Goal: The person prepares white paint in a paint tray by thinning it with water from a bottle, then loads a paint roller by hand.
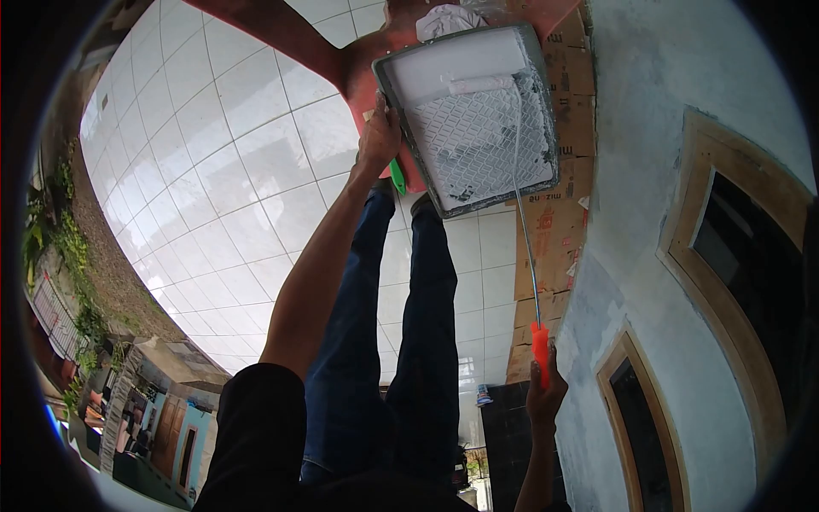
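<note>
A paint tray [550, 141] with a ribbed slope holds white paint, pooled at its far end. My left hand [380, 136] grips the tray's left rim; some of its fingers are hidden. In my right hand [546, 380] is the orange handle of a paint roller [540, 337]. The long wire frame reaches up to the tray, where the white-coated roller sleeve [486, 85] lies at the edge of the paint pool. Beneath the tray is a red plastic chair [358, 81]. A green object [397, 177] shows on it beside the tray, below my left hand.
Cardboard [554, 230] covers the floor along the grey-blue wall [618, 230] on the right. Two wood-framed openings [674, 247] are set in that wall. White tiles [247, 162] spread to the left. A crumpled white bag [448, 19] sits behind the tray.
</note>
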Action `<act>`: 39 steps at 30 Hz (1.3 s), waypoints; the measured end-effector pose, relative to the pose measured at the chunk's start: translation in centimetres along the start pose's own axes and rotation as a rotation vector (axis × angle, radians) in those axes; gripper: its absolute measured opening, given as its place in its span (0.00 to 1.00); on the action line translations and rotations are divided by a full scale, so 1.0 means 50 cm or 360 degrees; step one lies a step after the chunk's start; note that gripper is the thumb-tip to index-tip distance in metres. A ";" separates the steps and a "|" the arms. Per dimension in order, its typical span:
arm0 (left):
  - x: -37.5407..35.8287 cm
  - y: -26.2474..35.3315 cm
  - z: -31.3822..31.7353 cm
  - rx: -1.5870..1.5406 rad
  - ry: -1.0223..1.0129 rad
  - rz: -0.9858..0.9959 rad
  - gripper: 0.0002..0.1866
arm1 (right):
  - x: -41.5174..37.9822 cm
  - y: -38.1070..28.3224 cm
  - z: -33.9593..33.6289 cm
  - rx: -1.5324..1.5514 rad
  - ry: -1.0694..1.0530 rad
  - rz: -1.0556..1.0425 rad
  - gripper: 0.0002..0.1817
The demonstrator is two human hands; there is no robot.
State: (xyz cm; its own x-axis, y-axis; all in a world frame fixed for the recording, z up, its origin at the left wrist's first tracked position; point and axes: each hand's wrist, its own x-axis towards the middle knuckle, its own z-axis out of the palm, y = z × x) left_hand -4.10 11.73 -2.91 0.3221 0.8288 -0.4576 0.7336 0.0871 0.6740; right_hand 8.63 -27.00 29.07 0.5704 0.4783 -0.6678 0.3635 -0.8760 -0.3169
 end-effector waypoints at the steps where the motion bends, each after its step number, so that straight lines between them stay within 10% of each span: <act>1: -0.001 -0.005 0.005 0.0009 0.0019 0.0032 0.30 | -0.015 0.008 -0.003 -0.0007 -0.0003 0.0003 0.24; 39: -0.024 0.018 0.020 0.0144 0.0199 -0.0216 0.20 | 0.115 0.005 0.009 -0.0187 0.0101 -0.0207 0.25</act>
State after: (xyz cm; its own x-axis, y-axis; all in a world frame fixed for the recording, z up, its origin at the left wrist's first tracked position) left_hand -3.25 10.26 -2.33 0.1439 0.8755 -0.4614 0.8179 0.1572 0.5535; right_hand 11.69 -24.49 24.83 0.5569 0.5931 -0.5815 0.5184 -0.7952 -0.3146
